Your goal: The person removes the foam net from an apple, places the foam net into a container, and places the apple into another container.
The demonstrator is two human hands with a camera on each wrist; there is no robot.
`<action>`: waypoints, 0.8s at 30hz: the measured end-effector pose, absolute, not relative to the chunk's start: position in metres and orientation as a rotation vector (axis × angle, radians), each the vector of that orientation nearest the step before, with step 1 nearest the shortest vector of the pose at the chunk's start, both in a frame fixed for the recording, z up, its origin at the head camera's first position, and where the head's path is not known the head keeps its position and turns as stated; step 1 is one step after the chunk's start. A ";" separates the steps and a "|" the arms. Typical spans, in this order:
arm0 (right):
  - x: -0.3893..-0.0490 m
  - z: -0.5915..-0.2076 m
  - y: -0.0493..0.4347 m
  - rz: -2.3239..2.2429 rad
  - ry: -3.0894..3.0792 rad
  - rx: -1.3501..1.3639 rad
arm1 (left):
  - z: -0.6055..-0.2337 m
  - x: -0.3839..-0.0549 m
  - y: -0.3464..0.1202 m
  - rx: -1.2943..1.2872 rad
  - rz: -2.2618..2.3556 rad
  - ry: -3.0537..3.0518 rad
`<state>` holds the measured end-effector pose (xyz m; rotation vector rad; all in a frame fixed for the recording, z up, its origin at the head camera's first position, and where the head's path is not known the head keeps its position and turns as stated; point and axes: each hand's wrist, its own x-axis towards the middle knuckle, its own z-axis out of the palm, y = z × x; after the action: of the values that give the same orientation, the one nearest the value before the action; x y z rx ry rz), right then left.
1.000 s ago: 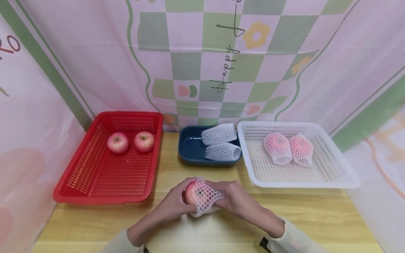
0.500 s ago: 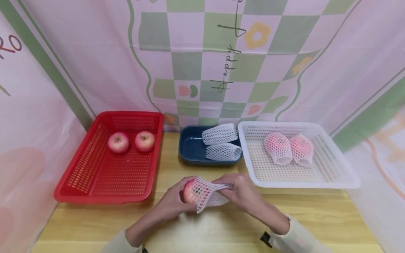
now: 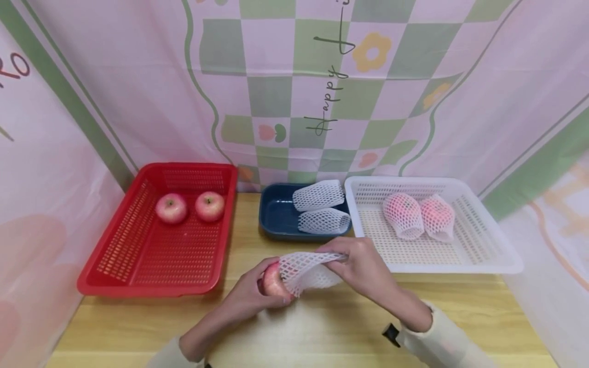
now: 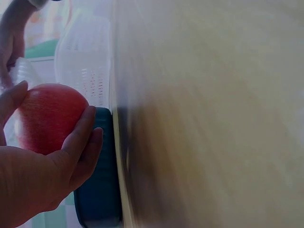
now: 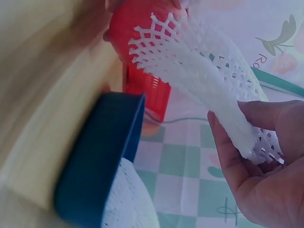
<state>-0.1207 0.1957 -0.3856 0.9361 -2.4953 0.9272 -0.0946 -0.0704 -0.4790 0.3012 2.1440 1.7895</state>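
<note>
Above the table's front part, my left hand (image 3: 248,292) grips a red apple (image 4: 50,116), thumb on one side and fingers on the other. A white foam net sleeve (image 3: 309,268) stretches from the apple's right side to my right hand (image 3: 365,268). The thumb and fingers of that hand pinch the sleeve's far end, as the right wrist view also shows. In that view the sleeve's open, jagged rim (image 5: 145,40) lies against the apple, most of whose skin is bare.
A red basket (image 3: 175,266) at left holds two bare apples (image 3: 190,207). Two foam net sleeves (image 3: 319,207) lie in a dark blue tray (image 3: 278,214) at the back. The white basket (image 3: 442,268) at right contains two net-covered apples (image 3: 420,214). A patterned curtain (image 3: 317,97) hangs behind.
My right hand has moved right and slightly up, drawing the net sleeve with it. More of the apple's skin shows now. The left hand has stayed nearly in place.
</note>
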 end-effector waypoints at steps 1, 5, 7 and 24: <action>-0.122 -0.383 0.196 0.923 -2.494 0.939 | -0.480 -0.094 -0.071 0.309 1.789 2.154; -0.127 -0.373 0.200 0.884 -2.481 0.962 | -0.481 -0.092 -0.073 0.328 1.781 2.177; -0.130 -0.367 0.203 0.854 -2.475 0.970 | -0.480 -0.091 -0.074 0.312 1.772 2.177; -0.165 -0.336 0.201 0.523 -2.554 1.007 | -0.439 -0.079 -0.087 0.289 1.822 2.008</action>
<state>-0.1647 0.2015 -0.3359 1.0072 -2.5541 0.5228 -0.0789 -0.0870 -0.4389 0.2891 2.0084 1.8224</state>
